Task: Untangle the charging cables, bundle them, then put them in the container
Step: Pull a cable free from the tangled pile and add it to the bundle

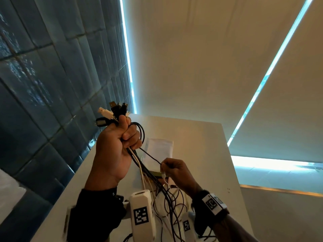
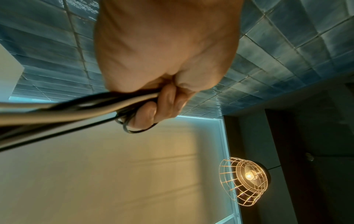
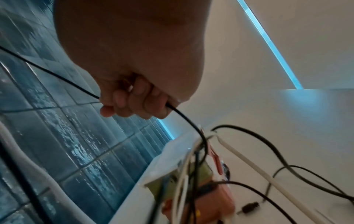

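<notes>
My left hand point(image 1: 120, 137) is raised above the white table point(image 1: 201, 145) and grips a bunch of black and white charging cables point(image 1: 139, 165), fingers curled round them point(image 2: 153, 106). Their plug ends point(image 1: 111, 110) stick up out of the fist. The cables hang down to a tangle point(image 1: 171, 203) on the table. My right hand point(image 1: 172, 169), lower and to the right, holds one thin black cable point(image 1: 151, 155) that runs from the left fist; its fingers point(image 3: 134, 103) are curled round it. A clear container point(image 1: 159, 151) stands on the table behind the hands.
A blue tiled wall point(image 1: 43, 84) runs along the table's left side. Pale window blinds point(image 1: 201, 58) hang behind the table. Small coloured boxes point(image 3: 210, 197) lie under the cables beside a loose jack plug point(image 3: 249, 207). A caged lamp point(image 2: 247, 180) hangs overhead.
</notes>
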Demonstrator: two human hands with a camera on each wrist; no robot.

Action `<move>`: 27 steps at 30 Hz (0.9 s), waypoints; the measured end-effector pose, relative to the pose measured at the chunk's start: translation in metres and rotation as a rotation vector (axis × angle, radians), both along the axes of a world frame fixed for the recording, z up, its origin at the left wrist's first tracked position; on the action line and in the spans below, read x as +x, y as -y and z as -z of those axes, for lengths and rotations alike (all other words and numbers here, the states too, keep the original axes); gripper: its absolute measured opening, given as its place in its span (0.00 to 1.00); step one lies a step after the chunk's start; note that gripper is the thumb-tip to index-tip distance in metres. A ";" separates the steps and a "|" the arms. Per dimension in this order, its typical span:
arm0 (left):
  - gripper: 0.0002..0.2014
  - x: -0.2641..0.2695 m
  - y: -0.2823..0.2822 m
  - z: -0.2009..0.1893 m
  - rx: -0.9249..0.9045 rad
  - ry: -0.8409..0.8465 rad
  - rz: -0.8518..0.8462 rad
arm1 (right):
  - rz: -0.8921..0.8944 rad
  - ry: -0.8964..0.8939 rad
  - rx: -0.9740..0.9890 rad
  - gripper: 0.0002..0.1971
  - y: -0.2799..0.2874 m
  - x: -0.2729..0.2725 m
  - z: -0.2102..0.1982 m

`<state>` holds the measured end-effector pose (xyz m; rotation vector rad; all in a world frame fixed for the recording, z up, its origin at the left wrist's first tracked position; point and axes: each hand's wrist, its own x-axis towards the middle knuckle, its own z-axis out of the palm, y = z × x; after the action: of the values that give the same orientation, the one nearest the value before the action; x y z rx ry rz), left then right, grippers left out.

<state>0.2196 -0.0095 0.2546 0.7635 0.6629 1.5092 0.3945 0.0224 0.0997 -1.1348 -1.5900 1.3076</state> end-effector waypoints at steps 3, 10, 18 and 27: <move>0.13 -0.002 0.002 -0.001 0.007 0.000 -0.014 | 0.087 0.099 -0.011 0.11 -0.005 0.003 0.022; 0.13 -0.003 0.004 -0.001 0.001 -0.037 -0.059 | 0.145 0.321 -0.079 0.14 -0.013 0.016 0.043; 0.15 0.004 0.000 0.004 -0.083 -0.199 -0.134 | 0.261 -0.233 -0.035 0.08 -0.010 0.008 -0.050; 0.11 0.016 -0.003 0.006 -0.174 -0.252 -0.197 | -0.112 -0.429 0.216 0.08 0.020 -0.012 -0.107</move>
<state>0.2360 -0.0070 0.2481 0.7778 1.0710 1.5210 0.3822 0.0022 0.2064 -0.5920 -1.4429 1.3087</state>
